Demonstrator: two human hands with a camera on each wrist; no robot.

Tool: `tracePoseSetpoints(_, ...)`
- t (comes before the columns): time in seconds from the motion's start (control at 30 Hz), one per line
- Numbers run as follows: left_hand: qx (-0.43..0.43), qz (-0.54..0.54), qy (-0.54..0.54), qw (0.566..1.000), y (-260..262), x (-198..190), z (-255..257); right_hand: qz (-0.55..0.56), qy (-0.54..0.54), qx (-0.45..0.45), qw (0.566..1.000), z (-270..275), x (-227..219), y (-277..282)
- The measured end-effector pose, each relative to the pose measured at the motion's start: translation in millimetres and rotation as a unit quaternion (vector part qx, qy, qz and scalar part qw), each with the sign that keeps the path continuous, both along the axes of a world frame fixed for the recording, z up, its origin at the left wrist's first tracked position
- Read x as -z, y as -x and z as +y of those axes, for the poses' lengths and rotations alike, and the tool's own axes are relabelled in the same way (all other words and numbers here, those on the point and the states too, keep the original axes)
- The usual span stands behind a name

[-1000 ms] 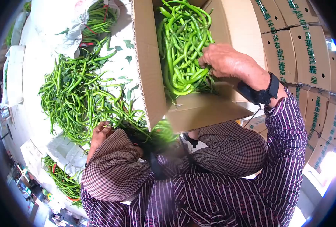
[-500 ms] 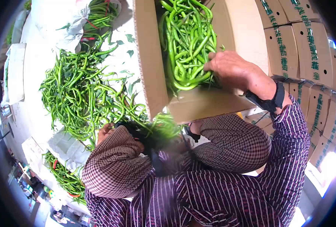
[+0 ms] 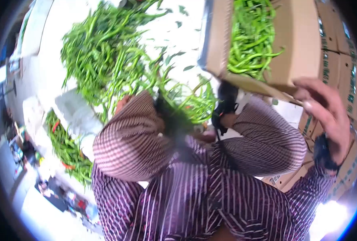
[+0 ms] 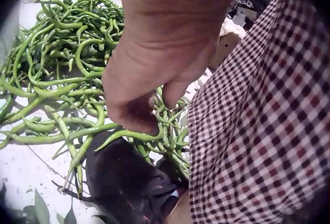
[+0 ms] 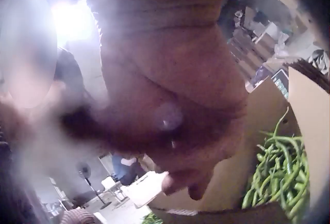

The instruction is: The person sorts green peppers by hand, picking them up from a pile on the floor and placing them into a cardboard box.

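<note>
My right hand [image 3: 327, 108] is beside the near corner of the cardboard box [image 3: 295, 52], its fingers extended and apart, with no pepper in them. Long green chili peppers [image 3: 253, 40] lie heaped inside the box; the right wrist view also shows these chili peppers [image 5: 281, 175] beyond the hand. Over the loose pile of chili peppers [image 4: 67, 43], my left hand [image 4: 160, 74] reaches down with bent fingers, fingertips right at one curved pepper [image 4: 131, 135]. I cannot tell whether it pinches that pepper. The knee hides most of this hand [image 3: 123, 103] in the head view.
The big chili pile [image 3: 106, 52] spreads over a white surface among loose leaves. A dark shoe [image 4: 121, 175] is close under my left hand. Checkered trouser knees [image 3: 126, 140] frame the work. Printed cartons [image 3: 333, 68] are stacked at right; more peppers [image 3: 68, 148] lie at lower left.
My right hand has left the peppers in the box and moved toward me, past the near flap. The head view has turned, so the box and pile appear farther right. My left hand stays by the pile.
</note>
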State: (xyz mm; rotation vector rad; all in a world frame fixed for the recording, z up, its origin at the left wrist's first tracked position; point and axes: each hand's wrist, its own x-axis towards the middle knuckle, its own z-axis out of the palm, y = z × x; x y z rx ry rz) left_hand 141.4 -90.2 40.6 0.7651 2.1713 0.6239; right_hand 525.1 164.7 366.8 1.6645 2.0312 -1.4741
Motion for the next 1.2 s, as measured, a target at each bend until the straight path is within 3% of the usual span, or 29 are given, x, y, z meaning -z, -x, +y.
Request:
tracePoseSetpoints(0.07, 0.013, 0.039, 0.003, 0.999, 12, -3, -16, 0.075, 0.061, -0.042, 0.994, -16, -8, -11)
tracePoseSetpoints(0.13, 0.035, 0.07, -0.003, 0.997, 17, 6, -21, 0.114, 0.066, -0.197, 0.972, -36, 0, -28)
tracePoseSetpoints(0.17, 0.048, 0.083, -0.008, 0.995, 19, 12, -21, 0.115, 0.069, -0.201, 0.97, -47, 2, -18)
tracePoseSetpoints(0.23, 0.076, 0.11, -0.02, 0.991, 18, 25, -23, 0.159, 0.297, -0.105, 0.936, -75, 9, 21)
tracePoseSetpoints(0.33, 0.12, 0.137, -0.035, 0.983, 11, 44, -24, 0.181, 0.297, -0.102, 0.932, -108, 57, 50)
tracePoseSetpoints(0.4, 0.154, 0.152, -0.04, 0.975, 3, 55, -32, 0.095, 0.291, -0.052, 0.951, -121, 96, 75)
tracePoseSetpoints(0.47, 0.188, 0.169, -0.048, 0.966, -9, 63, -37, 0.146, 0.218, 0.014, 0.965, -137, 160, 87)
tracePoseSetpoints(0.53, 0.159, 0.099, -0.042, 0.981, -30, 61, -26, 0.114, 0.171, 0.069, 0.976, -149, 221, 94)
tracePoseSetpoints(0.6, 0.276, 0.221, -0.063, 0.933, -39, 74, -8, 0.1, 0.124, 0.088, 0.983, -159, 264, 103)
tracePoseSetpoints(0.63, 0.277, 0.218, -0.062, 0.934, -40, 84, -1, 0.097, 0.125, 0.091, 0.983, -161, 287, 105)
tracePoseSetpoints(0.7, 0.406, 0.267, -0.028, 0.874, -42, 105, 7, 0.073, 0.097, 0.107, 0.987, -167, 328, 103)
tracePoseSetpoints(0.8, 0.369, 0.271, -0.085, 0.885, -46, 126, 9, 0.037, 0.083, 0.083, 0.992, -155, 365, 97)
tracePoseSetpoints(0.87, 0.348, 0.224, -0.09, 0.906, -45, 120, 12, 0.064, 0.071, 0.075, 0.993, -145, 393, 91)
tracePoseSetpoints(0.93, 0.303, 0.13, -0.164, 0.93, -40, 123, 11, 0.015, 0.008, 0.071, 0.997, -137, 396, 99)
tracePoseSetpoints(0.97, 0.307, 0.127, -0.163, 0.929, -39, 114, 15, 0.086, -0.047, 0.021, 0.995, -136, 401, 103)
tracePoseSetpoints(1.0, 0.321, 0.079, -0.187, 0.925, -36, 106, 20, 0.085, -0.047, 0.025, 0.995, -134, 407, 107)
tracePoseSetpoints(1.07, 0.337, 0.026, -0.202, 0.919, -39, 84, 28, 0.204, -0.308, -0.081, 0.926, -135, 401, 128)
tracePoseSetpoints(1.1, 0.31, -0.049, -0.187, 0.931, -41, 74, 32, 0.182, -0.302, -0.142, 0.925, -135, 403, 129)
tracePoseSetpoints(1.13, 0.28, -0.121, -0.174, 0.936, -43, 70, 37, 0.184, -0.302, -0.14, 0.925, -130, 404, 130)
tracePoseSetpoints(1.2, 0.241, -0.166, -0.183, 0.939, -45, 74, 37, 0.16, -0.093, -0.152, 0.971, -117, 410, 132)
